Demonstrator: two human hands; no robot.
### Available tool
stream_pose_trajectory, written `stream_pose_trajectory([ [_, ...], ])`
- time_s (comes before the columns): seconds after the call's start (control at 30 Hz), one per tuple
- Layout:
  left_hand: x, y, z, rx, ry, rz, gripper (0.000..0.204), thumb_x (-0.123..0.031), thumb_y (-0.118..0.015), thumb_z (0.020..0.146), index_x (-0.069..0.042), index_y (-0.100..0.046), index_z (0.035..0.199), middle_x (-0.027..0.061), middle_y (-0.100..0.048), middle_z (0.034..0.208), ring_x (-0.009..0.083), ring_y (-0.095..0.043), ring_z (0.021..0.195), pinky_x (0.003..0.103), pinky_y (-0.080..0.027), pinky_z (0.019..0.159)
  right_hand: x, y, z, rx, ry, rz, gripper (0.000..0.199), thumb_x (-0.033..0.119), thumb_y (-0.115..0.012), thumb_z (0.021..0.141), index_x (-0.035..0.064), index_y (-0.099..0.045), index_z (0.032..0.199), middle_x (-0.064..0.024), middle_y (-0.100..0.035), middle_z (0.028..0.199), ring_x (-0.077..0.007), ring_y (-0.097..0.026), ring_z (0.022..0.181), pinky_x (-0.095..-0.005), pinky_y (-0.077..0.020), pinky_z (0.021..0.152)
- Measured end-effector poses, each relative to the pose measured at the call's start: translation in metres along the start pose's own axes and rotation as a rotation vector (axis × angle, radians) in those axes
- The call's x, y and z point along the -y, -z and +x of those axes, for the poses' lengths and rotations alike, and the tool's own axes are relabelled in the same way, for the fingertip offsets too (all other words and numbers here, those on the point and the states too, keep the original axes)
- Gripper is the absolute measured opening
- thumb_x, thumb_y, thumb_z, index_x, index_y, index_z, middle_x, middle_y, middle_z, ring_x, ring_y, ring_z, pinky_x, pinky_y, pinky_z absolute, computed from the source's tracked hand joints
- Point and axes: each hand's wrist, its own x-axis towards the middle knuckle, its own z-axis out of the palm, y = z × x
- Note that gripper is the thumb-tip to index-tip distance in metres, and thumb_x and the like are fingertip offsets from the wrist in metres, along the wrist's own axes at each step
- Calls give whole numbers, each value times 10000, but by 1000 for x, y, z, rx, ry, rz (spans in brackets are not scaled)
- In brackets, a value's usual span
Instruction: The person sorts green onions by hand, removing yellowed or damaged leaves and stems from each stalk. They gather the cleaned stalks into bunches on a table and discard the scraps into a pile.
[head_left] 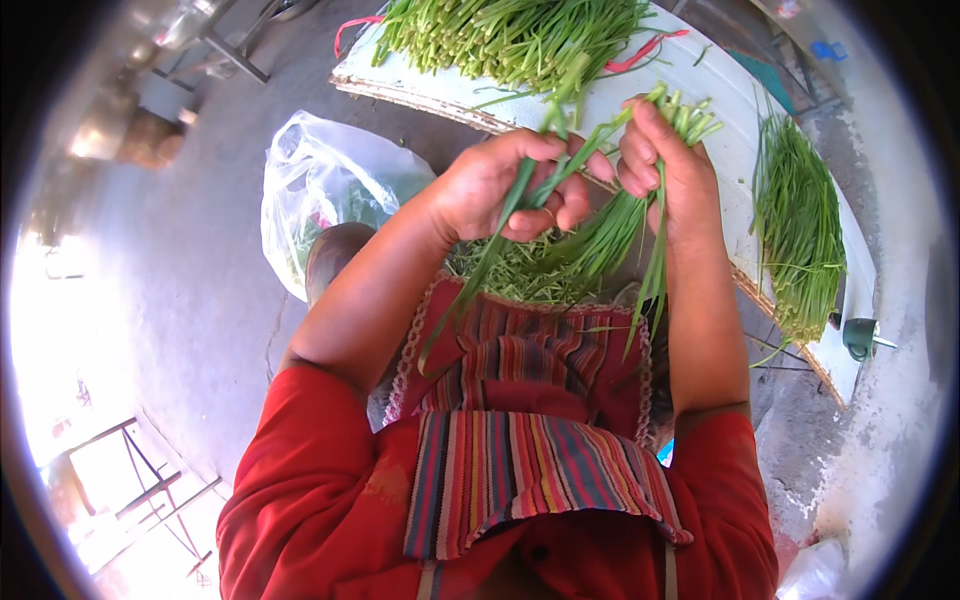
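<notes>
My right hand [680,175] is closed round a bunch of garlic chives [622,235], its pale cut ends sticking up above the thumb and its long leaves hanging below. Close beside it on the left, my left hand [500,185] has its fingers curled on a few separate chive leaves [507,210] that droop over the palm. Beyond both hands, a large heap of chives [500,40] lies on a white curved tabletop [725,70]. Another bundle of chives [800,235] rests along the table's right side. Loose green trimmings [515,268] lie below my hands, at my lap.
A clear plastic bag [320,165] with greens inside stands on the grey floor to the left. Red ties [650,50] lie by the heap. A small dark green object [860,338] sits at the table's right corner. Metal frames [150,490] stand at the far left.
</notes>
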Motion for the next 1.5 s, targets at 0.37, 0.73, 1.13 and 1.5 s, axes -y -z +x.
stream_pose_trajectory([
  [0.37,-6,4,-11,-304,-31,46,385,-384,-324,925,-49,-511,952,146,-606,756,182,-587,503,249,-441,352,18,27,1,-71,155,205,228,274,-593,871,51,-548,859,9,-466,670,-48,-350,453,-219,-293,427],
  [0.73,-16,23,-20,-682,-164,261,300,-308,-350,932,-78,-426,756,105,-604,737,212,-608,623,292,-451,524,24,45,3,2,212,315,221,244,-492,926,33,-534,975,-104,-593,861,-32,-327,436,-185,-292,412],
  [1.13,-7,-2,-1,-472,-394,593,243,-209,-686,800,-65,-640,990,-62,-534,639,13,-353,460,180,-256,403,-7,1,-7,140,-87,-56,242,256,-577,879,25,-568,951,-30,-533,634,-61,-387,403,-215,-321,387],
  [1.5,-2,13,8,-620,-430,646,108,-159,-630,837,-57,-611,866,-62,-461,550,23,-345,433,197,-255,392,-4,2,-8,163,-238,-173,253,232,-568,868,4,-580,978,4,-506,631,-41,-389,437,-199,-309,393],
])
